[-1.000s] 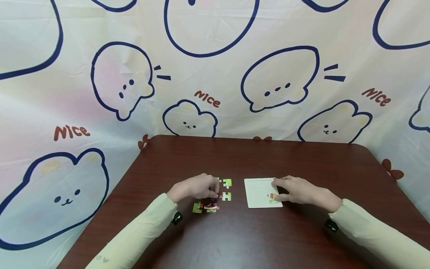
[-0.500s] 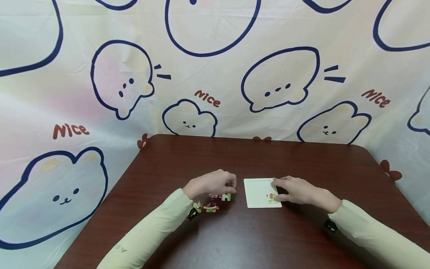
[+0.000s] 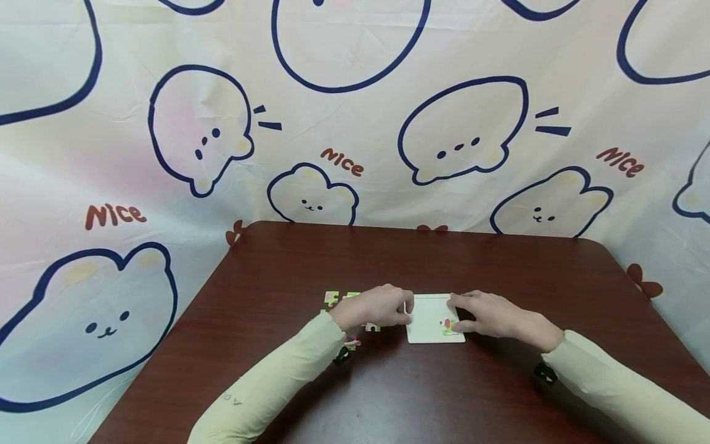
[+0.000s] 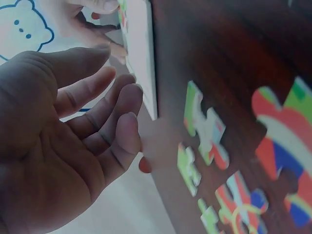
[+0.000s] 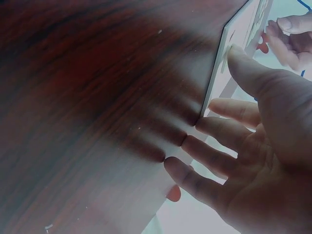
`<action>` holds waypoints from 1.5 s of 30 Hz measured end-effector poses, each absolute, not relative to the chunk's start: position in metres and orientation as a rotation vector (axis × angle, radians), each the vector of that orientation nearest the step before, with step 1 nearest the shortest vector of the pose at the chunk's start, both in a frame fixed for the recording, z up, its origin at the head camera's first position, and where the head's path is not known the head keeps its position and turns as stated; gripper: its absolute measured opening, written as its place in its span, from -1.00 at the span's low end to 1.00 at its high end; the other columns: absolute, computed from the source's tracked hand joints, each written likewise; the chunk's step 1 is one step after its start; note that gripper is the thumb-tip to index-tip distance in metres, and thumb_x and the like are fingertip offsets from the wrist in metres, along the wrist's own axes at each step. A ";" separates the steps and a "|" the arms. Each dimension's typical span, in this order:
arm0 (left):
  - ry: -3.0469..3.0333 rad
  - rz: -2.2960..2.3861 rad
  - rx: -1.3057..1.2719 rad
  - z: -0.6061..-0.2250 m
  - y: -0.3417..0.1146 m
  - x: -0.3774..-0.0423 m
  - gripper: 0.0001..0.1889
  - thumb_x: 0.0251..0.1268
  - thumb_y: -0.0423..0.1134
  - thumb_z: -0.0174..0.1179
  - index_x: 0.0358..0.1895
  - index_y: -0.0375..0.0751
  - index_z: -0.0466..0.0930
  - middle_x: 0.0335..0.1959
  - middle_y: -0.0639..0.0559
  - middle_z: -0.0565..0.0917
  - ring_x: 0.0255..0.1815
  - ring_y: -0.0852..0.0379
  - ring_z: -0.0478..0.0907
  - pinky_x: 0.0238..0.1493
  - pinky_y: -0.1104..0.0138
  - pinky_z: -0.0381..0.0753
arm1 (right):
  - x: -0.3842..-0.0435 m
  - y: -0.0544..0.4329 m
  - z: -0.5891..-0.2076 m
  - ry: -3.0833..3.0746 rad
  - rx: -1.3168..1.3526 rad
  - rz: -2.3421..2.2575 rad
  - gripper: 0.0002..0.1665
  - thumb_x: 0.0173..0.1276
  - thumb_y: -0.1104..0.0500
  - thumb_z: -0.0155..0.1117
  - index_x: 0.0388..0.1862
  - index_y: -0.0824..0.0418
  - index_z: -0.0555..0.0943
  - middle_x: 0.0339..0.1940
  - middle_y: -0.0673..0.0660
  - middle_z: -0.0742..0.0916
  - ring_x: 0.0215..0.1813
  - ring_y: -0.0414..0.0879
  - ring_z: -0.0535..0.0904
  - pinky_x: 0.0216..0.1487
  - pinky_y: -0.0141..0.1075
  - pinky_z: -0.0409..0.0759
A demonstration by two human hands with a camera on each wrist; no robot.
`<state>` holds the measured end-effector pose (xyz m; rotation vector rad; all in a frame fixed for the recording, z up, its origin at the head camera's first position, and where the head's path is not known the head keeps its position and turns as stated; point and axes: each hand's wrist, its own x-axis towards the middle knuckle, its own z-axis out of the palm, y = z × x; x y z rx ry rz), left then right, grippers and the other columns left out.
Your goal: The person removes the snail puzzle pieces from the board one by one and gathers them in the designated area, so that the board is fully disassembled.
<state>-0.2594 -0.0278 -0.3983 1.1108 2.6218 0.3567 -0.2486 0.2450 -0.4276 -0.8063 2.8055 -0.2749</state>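
My left hand (image 3: pixel 376 306) is over the left edge of a white square puzzle board (image 3: pixel 427 333). Its thumb and index finger come together as if on a puzzle piece, which itself is hidden; in the left wrist view the palm (image 4: pixel 53 161) faces the camera and the other fingers curve loosely. One colourful puzzle piece (image 3: pixel 447 323) lies in the board's lower right corner. My right hand (image 3: pixel 493 316) rests at the board's right edge. In the right wrist view its thumb (image 5: pixel 248 73) lies over the board and the fingers (image 5: pixel 195 180) reach down to the tabletop.
Several loose puzzle pieces lie left of the board, such as a green one (image 3: pixel 331 298) and a red and blue one (image 4: pixel 292 146). My left forearm partly covers them. The brown table (image 3: pixel 471 394) ends at a printed cloth backdrop (image 3: pixel 355 111).
My left hand has moved right, from above the loose pieces to the board's left edge. The green piece at the upper right of the group no longer shows. My right hand has stayed put.
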 end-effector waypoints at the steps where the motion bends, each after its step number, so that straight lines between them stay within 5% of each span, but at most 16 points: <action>1: 2.630 0.350 1.107 -0.400 -0.025 -0.260 -0.89 0.35 -0.10 0.24 -0.20 -0.01 0.57 -0.35 0.18 0.66 -0.40 0.33 0.52 -0.34 0.48 0.46 | -0.249 0.245 -0.428 2.807 -0.806 -0.272 -0.35 0.28 -0.19 0.33 0.27 0.07 0.53 0.36 0.20 0.56 0.32 0.21 0.47 0.16 0.13 0.50; 15: 2.691 0.267 1.060 -0.409 0.022 -0.253 -0.62 0.30 0.02 0.27 0.06 -0.08 0.54 -0.26 0.11 0.62 -0.27 0.27 0.50 -0.24 0.43 0.47 | -0.247 0.246 -0.431 2.805 -0.848 -0.291 -0.39 0.28 -0.14 0.35 0.24 0.09 0.55 0.31 0.22 0.59 0.28 0.23 0.50 0.12 0.13 0.54; 45: 2.776 0.267 0.971 -0.421 0.048 -0.245 -0.82 0.19 -0.07 0.32 -0.32 -0.01 0.52 -0.51 0.22 0.48 -0.46 0.27 0.42 -0.50 0.40 0.38 | -0.249 0.247 -0.428 2.819 -0.922 -0.303 -0.42 0.30 -0.12 0.34 0.26 0.02 0.55 0.28 0.22 0.61 0.28 0.26 0.50 0.10 0.15 0.54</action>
